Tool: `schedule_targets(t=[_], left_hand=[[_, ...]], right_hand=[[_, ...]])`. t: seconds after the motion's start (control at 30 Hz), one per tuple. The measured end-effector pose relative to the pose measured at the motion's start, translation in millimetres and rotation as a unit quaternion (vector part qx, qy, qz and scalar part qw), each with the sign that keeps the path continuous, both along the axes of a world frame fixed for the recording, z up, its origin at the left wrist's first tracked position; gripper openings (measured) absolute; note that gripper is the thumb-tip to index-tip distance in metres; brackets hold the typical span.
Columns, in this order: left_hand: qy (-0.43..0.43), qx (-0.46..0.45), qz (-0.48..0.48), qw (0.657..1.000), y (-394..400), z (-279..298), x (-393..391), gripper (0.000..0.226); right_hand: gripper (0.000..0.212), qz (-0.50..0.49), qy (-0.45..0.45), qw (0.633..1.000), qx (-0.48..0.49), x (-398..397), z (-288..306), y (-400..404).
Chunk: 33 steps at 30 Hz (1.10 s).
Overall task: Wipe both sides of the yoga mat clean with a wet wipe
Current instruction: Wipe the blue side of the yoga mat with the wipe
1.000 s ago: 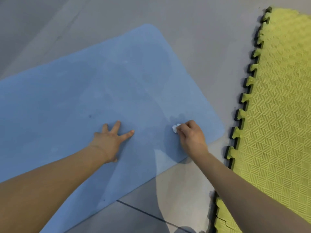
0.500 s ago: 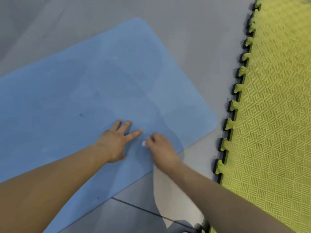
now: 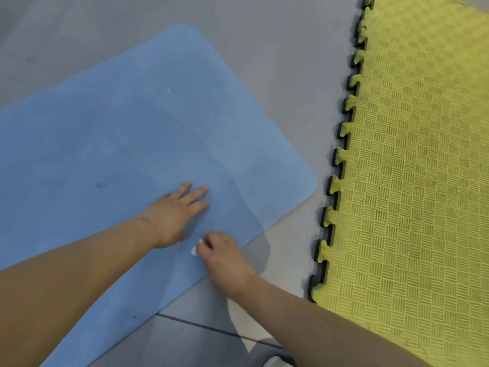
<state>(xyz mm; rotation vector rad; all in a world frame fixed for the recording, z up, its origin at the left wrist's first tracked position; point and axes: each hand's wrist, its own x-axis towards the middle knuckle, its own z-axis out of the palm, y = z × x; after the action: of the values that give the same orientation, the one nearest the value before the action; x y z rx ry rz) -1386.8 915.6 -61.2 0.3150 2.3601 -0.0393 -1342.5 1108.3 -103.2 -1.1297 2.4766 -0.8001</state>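
right hand (image 3: 225, 256) pinches wet wipe (image 3: 195, 249) near yoga mat (image 3: 111, 154) front edge; left hand (image 3: 174, 210) flat, mat stretching leftward.

No text, label, brand, number or sign can be read anywhere; only a woven relief pattern is seen on the yellow foam tiles (image 3: 412, 181).

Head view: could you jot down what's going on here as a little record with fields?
surface: blue mat lying flat on a grey floor
left hand: flat on the mat, fingers straight
right hand: pinches a white wipe against the mat near its near edge
beside: yellow foam tiles to the right, apart from the mat
marks: small dark spot on the mat
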Motion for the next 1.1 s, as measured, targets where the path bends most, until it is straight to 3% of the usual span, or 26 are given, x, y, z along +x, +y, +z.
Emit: schedule_targets(t=[0.1,0.17,0.23,0.33,0.43,0.6,0.73,0.8,0.93,1.03,1.1], left_hand=[[0.001,0.010,0.006,1.000,2,-2,-1,0.097],[0.003,0.020,0.012,1.000,1,-3,0,0.097],[0.003,0.027,0.016,0.999,-1,-4,0,0.096],[0.003,0.029,0.017,0.999,-1,-3,0,0.096],[0.005,0.024,0.011,1.000,-2,-1,1,0.096],[0.006,0.010,-0.009,1.000,-3,-2,2,0.097],[-0.002,0.007,-0.012,1.000,-3,0,4,0.097],[-0.012,0.010,-0.008,1.000,-2,0,5,0.098],[-0.023,0.020,0.008,0.999,-1,-1,3,0.106],[-0.028,0.016,0.014,0.999,-1,-2,4,0.107],[-0.030,0.016,0.013,0.999,-2,-4,4,0.104]], right_hand=[[0.017,0.018,0.036,0.999,0.002,-23,-2,21],[0.012,-0.067,0.065,0.995,0.033,-63,-2,57],[0.007,-0.214,0.049,0.972,0.085,-107,2,100],[0.014,-0.264,0.075,0.955,0.114,-135,-2,129],[0.014,-0.254,0.076,0.959,0.097,-106,1,101],[0.016,-0.077,-0.046,0.996,0.018,-10,2,30],[0.017,0.026,0.011,1.000,-0.005,-11,-1,32],[0.018,-0.033,0.043,0.998,0.040,-44,1,52],[0.013,-0.252,0.058,0.962,0.090,-115,-2,106],[0.014,-0.272,0.067,0.956,0.090,-102,-1,95],[0.018,-0.219,0.051,0.972,0.062,-64,0,62]])
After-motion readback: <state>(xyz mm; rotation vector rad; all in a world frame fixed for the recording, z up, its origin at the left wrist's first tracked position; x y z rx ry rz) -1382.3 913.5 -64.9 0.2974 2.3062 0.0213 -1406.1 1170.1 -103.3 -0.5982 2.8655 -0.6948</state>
